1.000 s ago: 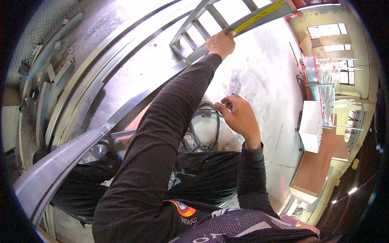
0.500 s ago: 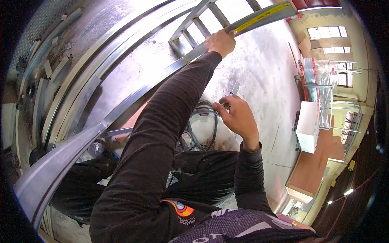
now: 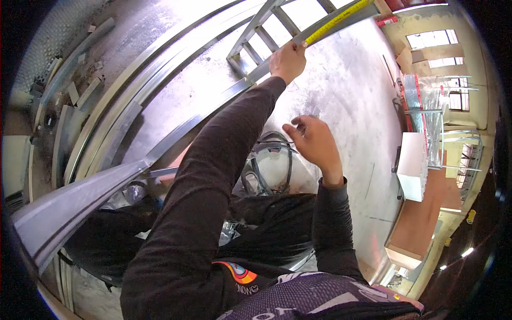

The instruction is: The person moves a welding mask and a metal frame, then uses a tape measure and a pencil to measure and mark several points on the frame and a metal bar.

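My left hand (image 3: 288,61) is closed over a long metal channel (image 3: 189,120), its thumb by the near end of a yellow tape measure blade (image 3: 336,21). The blade runs along the metal towards the upper right. Lower and to the right, my right hand (image 3: 316,141) hovers above the floor, apart from the channel. Its fingers are curled towards the thumb; whatever lies between them is too unclear to name. Beyond my left hand is a ladder-like metal frame (image 3: 264,37) with several crossbars.
Dark looped cables (image 3: 288,168) lie beneath my right hand near my legs. More long metal profiles (image 3: 109,114) lie at the left. A white box (image 3: 412,162), a brown panel (image 3: 416,224) and plastic-wrapped stock (image 3: 426,104) stand at the right.
The view has shifted slightly, and my left hand still grips at the channel and tape. The thin grey piece seen at my right fingertips earlier no longer shows clearly.
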{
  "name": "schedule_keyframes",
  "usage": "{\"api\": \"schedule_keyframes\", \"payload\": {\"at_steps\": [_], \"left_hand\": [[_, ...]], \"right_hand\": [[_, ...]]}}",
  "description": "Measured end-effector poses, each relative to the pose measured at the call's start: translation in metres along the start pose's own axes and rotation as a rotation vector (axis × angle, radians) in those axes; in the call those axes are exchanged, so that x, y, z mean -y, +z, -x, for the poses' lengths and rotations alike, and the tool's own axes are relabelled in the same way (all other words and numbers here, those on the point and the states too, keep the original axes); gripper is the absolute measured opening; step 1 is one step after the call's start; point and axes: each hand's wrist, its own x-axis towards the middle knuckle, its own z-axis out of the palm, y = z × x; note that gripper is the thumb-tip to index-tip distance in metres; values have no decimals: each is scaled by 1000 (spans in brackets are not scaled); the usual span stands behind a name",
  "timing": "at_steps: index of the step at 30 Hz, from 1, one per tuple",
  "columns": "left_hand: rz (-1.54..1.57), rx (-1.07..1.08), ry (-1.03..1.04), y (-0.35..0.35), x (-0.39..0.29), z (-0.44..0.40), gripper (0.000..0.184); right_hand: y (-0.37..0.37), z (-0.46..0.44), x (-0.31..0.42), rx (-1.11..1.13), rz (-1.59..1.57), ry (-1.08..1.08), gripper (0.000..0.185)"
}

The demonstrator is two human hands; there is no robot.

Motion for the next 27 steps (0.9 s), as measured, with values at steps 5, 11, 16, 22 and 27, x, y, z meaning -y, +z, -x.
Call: {"api": "schedule_keyframes", "payload": {"at_steps": [5, 11, 16, 22, 27], "left_hand": [[36, 3, 29, -2, 31, 54, 50], [414, 74, -148, -21, 126, 151, 33], [425, -126, -127, -74, 122, 202, 26], [431, -246, -163, -151, 86, 233, 32], [216, -341, -94, -199, 97, 244, 42]], "right_hand": [[2, -6, 2, -286, -95, 5, 39], [32, -3, 12, -247, 25, -83, 40], [66, 2, 51, -2, -300, -154, 36], [135, -2, 94, 19, -986, -27, 25], [161, -4, 147, -2, -1291, -9, 30]]}}
